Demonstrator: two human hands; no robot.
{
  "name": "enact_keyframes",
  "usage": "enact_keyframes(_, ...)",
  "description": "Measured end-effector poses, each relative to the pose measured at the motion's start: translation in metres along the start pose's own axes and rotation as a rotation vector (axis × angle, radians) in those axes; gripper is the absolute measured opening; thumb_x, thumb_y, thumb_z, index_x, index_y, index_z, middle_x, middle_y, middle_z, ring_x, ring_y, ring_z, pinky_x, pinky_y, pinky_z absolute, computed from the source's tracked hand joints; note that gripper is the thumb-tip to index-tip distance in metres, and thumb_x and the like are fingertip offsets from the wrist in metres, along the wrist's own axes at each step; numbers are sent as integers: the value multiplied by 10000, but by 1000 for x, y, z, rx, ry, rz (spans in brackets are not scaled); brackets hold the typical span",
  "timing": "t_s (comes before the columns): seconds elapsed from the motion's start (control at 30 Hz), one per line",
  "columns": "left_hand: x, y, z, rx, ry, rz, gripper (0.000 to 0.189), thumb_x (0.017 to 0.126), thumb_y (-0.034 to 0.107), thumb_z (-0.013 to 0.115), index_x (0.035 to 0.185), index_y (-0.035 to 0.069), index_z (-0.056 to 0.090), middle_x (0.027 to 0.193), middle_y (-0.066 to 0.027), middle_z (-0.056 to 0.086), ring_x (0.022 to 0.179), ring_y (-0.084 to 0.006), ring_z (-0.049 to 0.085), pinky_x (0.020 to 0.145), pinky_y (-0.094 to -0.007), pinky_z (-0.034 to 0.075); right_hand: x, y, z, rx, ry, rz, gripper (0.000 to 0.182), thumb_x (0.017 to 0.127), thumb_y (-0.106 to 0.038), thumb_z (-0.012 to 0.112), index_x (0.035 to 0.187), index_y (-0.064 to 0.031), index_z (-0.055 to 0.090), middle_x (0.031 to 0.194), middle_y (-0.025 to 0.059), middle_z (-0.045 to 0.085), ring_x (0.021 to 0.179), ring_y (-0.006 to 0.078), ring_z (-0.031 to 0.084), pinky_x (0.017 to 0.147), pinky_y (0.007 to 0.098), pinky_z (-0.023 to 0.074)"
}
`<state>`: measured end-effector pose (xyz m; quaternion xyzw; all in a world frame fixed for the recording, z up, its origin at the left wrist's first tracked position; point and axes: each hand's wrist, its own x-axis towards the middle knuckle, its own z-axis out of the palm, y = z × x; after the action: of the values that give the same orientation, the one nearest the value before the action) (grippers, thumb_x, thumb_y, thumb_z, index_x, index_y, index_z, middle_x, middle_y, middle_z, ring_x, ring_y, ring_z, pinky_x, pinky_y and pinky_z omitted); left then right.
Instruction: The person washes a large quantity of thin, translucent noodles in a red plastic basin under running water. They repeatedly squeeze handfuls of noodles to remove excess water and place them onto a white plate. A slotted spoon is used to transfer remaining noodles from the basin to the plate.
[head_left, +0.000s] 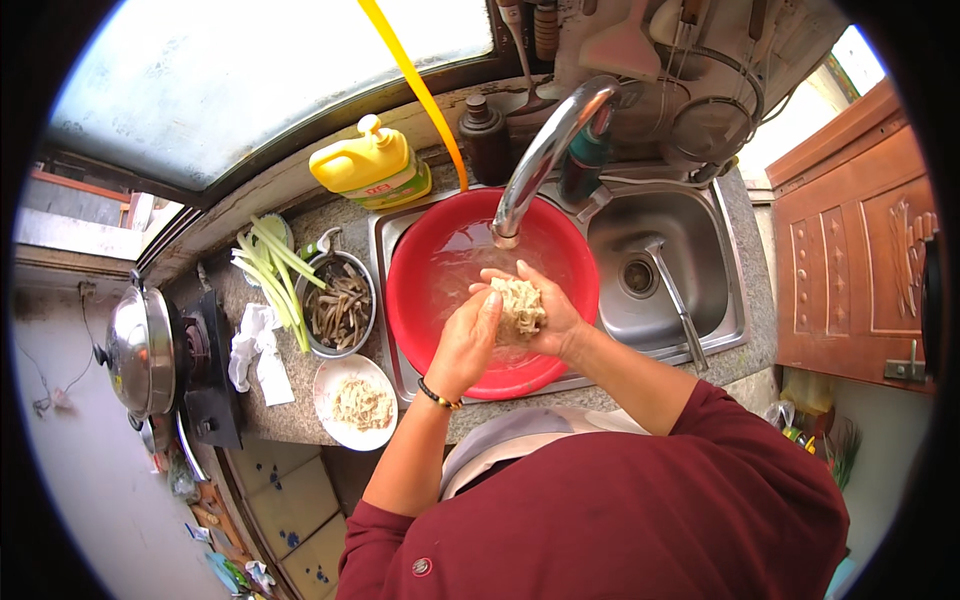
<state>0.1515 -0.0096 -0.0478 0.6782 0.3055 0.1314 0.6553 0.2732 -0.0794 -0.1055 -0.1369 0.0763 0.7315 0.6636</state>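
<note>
Cupped together above the water, my hands hold a wet clump of pale shredded food (519, 307). My right hand (556, 319) supports it from the right with the palm turned up. From the left, my left hand (471, 330) presses its thumb side against the clump; a beaded bracelet circles that wrist. Below them is a red plastic basin (405, 315) of cloudy water, set over the left sink bowl. The chrome faucet (544, 150) arches over the basin, its spout just beyond my fingertips. A white plate (330, 420) at the left bears more pale shreds (361, 405).
Left of the basin stand a metal pot (373, 292) of dark strips and green stalks (277, 281). Behind is a yellow jug (375, 165). A metal utensil (679, 304) lies in the right sink bowl (615, 300). A lidded pan (142, 352) sits on the stove (210, 375).
</note>
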Motion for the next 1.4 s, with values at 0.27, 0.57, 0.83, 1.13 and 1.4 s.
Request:
enact_keyframes(0.27,-1,18,21,993,268,596,351,807,252,579,1081,33,580,1153,-150,531,1114,-326,453,950,-438,349,-6,10,-3,87,-63,25,379,937,-376,346,1124,-102,530,1101,64,583,1012,199,567,896,361,454)
enact_keyframes(0.57,12,-28,25,1017,310,1007,258,771,162,611,969,-3,622,1038,-152,596,977,-294,581,935,-443,416,-1,11,-5,47,21,10,270,938,-360,396,878,-142,543,847,-25,595,794,99,582,729,245,498)
enact_keyframes(0.83,16,-34,20,953,310,1057,227,740,115,624,928,-12,626,987,-145,602,925,-303,590,906,-452,438,2,14,-8,43,34,29,199,914,-322,456,851,-151,537,782,-36,590,679,80,584,573,216,495)
enact_keyframes(1.13,15,-40,25,935,286,1077,239,732,123,618,919,-25,616,985,-149,598,920,-294,580,917,-450,433,1,15,-45,27,134,37,199,905,-319,467,821,-154,539,752,-27,602,646,91,609,518,231,517)
enact_keyframes(1.4,10,-44,26,864,280,1060,223,742,123,608,927,-2,604,1012,-129,583,942,-274,558,933,-447,408,-7,19,-30,-12,101,-18,205,912,-307,439,860,-144,552,805,-8,611,710,114,614,607,274,531)
